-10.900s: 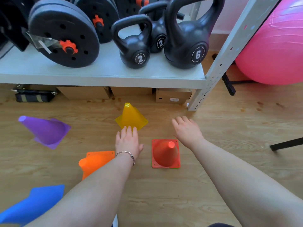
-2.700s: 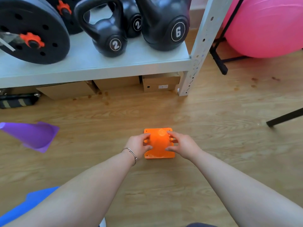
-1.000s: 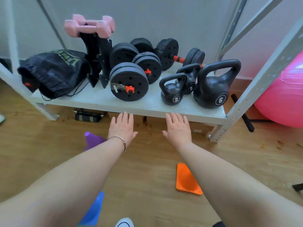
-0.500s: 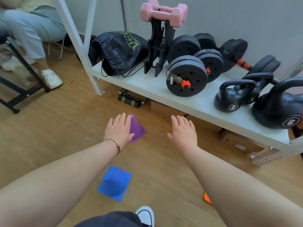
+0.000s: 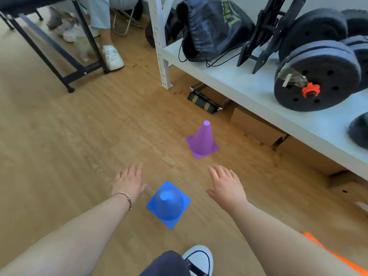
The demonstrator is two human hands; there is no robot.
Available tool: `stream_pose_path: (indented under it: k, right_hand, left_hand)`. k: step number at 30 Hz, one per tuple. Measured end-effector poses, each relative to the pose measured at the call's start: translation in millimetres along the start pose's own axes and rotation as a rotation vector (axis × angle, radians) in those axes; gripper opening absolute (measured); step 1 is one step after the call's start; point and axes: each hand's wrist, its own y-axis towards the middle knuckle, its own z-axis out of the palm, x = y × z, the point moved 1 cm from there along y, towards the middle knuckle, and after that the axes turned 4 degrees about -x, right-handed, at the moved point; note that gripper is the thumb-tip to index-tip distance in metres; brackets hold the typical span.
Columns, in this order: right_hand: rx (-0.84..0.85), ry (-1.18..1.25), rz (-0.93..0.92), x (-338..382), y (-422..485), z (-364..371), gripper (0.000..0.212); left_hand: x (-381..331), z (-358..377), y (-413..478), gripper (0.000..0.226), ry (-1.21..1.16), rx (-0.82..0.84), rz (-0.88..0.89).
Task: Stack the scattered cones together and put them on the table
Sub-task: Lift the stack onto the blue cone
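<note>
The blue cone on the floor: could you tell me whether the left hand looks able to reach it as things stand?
Probably yes. The left hand hovers open just beside the blue cone, with only bare floor between them.

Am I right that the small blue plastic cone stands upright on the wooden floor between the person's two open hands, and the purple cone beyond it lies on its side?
Not quite. In the head view the purple plastic cone stands upright too; the rest holds.

Bare floor [image 5: 79, 148] rings both cones; shelf [image 5: 258, 100] crowds the right.
</note>
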Motion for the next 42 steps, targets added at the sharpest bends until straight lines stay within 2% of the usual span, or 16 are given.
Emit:
stream_pose_path:
  k: [4, 11, 14, 16, 18, 25, 31, 37, 42]
  right_hand:
    - [0.088, 0.023, -0.042, 29, 5, 33, 0.074]
    - [0.242, 0.137, -0.013, 69, 8, 66, 0.056]
    - [0.386, 0.185, 0.008, 79, 8, 82, 0.066]
    - [0.51, 0.326, 0.077, 84, 6, 90, 0.073]
    - [0.567, 0.471, 0.156, 87, 5, 94, 0.076]
    - [0.527, 0.594, 0.218, 65, 1, 94, 0.078]
    - [0.403, 0.755, 0.263, 28, -18, 78, 0.076]
    - [0.237, 0.919, 0.33, -18, -48, 40, 0.07]
    - [0.083, 1.044, 0.419, -72, -84, -11, 0.064]
  left_hand:
    - [-6, 30, -18, 0.078, -0.029, 0.097, 0.065]
    - [-30, 54, -36, 0.068, -0.264, 0.376, 0.007]
    - [-35, 59, -34, 0.064, -0.38, 0.425, -0.011]
    - [-35, 62, -33, 0.064, -0.464, 0.457, -0.042]
    - [-32, 63, -30, 0.063, -0.527, 0.472, -0.059]
    - [-40, 56, -20, 0.063, -0.665, 0.421, -0.069]
    - [-64, 44, -22, 0.071, -0.753, 0.327, -0.001]
    - [-106, 7, -21, 0.065, -0.759, 0.289, 0.169]
    - [-167, -60, -14, 0.058, -0.738, 0.213, 0.411]
